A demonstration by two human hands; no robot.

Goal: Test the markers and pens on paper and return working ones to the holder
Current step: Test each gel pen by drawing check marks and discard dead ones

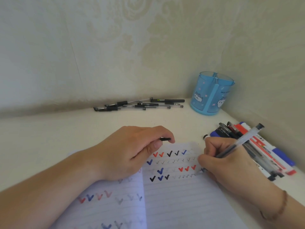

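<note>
Right hand (229, 161) grips pen (237, 146), tip on paper (181, 199); left hand (132, 154) pinches cap (165, 139); holder (211, 93) at 1 o'clock.

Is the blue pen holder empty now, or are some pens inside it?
Apparently empty: nothing rises above the rim of the blue pen holder, and no pens show through its translucent walls.

you can barely read anything here. the blue pen holder (212, 94) has dark lettering near its right side that starts with something like "hac", the rest curves out of sight. the notebook page (173, 164) carries rows of check marks in red, black and blue, no words. the markers (264, 149) and the black pen (167, 100) at the back show labels, too small to read.
</note>
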